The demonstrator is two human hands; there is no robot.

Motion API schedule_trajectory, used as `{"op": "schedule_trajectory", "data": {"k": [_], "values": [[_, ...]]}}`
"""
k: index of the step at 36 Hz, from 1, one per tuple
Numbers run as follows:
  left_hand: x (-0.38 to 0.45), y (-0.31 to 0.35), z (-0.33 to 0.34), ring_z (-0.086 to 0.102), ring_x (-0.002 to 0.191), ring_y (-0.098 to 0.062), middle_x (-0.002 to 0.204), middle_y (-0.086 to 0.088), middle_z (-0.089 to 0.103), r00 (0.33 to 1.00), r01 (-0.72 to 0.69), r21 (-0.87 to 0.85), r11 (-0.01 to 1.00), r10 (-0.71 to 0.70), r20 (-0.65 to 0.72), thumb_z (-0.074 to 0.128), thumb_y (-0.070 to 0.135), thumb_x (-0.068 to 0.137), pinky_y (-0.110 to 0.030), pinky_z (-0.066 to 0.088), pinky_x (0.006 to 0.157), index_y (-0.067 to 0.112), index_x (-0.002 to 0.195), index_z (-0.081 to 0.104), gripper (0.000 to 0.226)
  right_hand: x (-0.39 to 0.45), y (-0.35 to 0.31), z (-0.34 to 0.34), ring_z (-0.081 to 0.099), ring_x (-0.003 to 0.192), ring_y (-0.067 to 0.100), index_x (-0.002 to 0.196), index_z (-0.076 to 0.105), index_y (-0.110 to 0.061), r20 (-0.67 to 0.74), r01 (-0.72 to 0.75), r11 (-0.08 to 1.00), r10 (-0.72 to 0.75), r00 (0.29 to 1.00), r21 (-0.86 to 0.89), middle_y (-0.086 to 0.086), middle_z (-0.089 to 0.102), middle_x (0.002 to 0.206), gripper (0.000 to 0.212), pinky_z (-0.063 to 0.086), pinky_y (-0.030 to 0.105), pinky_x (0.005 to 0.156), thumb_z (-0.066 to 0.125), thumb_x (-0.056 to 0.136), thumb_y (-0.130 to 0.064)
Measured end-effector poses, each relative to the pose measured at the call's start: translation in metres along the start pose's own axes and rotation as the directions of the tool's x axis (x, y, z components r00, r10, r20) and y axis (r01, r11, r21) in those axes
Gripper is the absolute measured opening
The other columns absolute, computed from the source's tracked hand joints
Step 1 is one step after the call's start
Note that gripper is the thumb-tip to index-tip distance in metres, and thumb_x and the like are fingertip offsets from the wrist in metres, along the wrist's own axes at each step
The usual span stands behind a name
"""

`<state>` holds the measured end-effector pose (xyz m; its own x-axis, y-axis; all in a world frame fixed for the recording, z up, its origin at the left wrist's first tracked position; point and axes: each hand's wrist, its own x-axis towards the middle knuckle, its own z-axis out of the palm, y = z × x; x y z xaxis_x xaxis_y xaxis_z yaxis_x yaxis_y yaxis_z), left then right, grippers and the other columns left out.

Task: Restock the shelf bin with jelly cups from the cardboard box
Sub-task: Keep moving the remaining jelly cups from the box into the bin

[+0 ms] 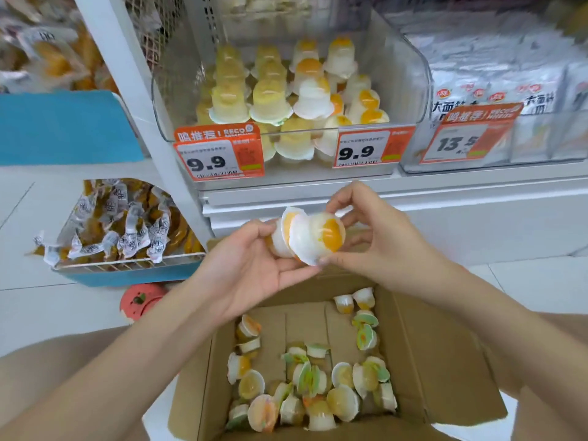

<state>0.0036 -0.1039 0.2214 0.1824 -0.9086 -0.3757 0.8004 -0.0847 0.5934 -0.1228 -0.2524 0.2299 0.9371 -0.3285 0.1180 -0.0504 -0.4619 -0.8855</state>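
Between the shelf and the box, both my hands hold white jelly cups with orange fruit inside. My left hand (251, 265) cradles one jelly cup (279, 241) in its palm. My right hand (378, 240) pinches a second jelly cup (321, 238) by its rim, pressed against the first. The clear shelf bin (171, 100) above holds stacked yellow and white-orange cups (313, 97). The open cardboard box (423, 354) below has several loose cups (318, 383) scattered on its bottom.
Orange price tags reading 9.9 (219, 154) hang on the bin's front. A neighbouring clear bin (496, 100) of white packets sits to the right. A blue wire basket (127, 265) of wrapped snacks stands lower left, with a red round object (140, 302) on the floor beside the box.
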Motion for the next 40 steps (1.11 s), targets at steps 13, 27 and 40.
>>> {"op": "schedule_trajectory", "data": {"k": [13, 27, 40], "values": [[0.014, 0.004, 0.004, 0.048, 0.124, -0.043, 0.134, -0.029, 0.049, 0.996, -0.090, 0.042, 0.995, 0.090, 0.007, 0.073, 0.022, 0.078, -0.042, 0.046, 0.099, -0.003, 0.138, 0.038, 0.074, 0.012, 0.003, -0.005, 0.055, 0.106, 0.006, 0.123, 0.053, -0.038, 0.052, 0.027, 0.999, -0.028, 0.998, 0.017, -0.010, 0.052, 0.120, 0.060, 0.054, 0.018, 0.078, 0.077, 0.076, -0.009], [0.011, 0.004, 0.021, 0.070, 0.091, -0.028, 0.110, -0.021, 0.067, 0.993, -0.041, 0.143, 0.989, 0.056, -0.105, 0.062, 0.018, 0.074, -0.039, 0.058, 0.080, 0.000, 0.116, 0.058, 0.046, 0.015, 0.001, -0.006, 0.059, 0.095, 0.008, 0.114, 0.060, -0.030, -0.018, -0.005, 1.000, 0.005, 1.000, -0.004, -0.013, 0.063, 0.107, 0.059, 0.050, 0.022, 0.078, 0.087, 0.062, -0.026], [0.029, 0.068, -0.003, 0.061, 0.095, -0.015, 0.103, 0.002, 0.060, 0.720, -0.070, 0.976, 0.204, 0.688, -0.092, 0.073, 0.021, 0.079, -0.031, 0.050, 0.088, 0.022, 0.103, 0.055, 0.030, 0.150, -0.041, -0.120, 0.050, 0.112, 0.016, 0.126, 0.057, -0.019, -0.358, -0.229, 0.807, 0.024, 0.933, -0.544, -0.001, 0.054, 0.122, 0.069, 0.042, 0.030, 0.084, 0.084, 0.065, -0.036]]}}
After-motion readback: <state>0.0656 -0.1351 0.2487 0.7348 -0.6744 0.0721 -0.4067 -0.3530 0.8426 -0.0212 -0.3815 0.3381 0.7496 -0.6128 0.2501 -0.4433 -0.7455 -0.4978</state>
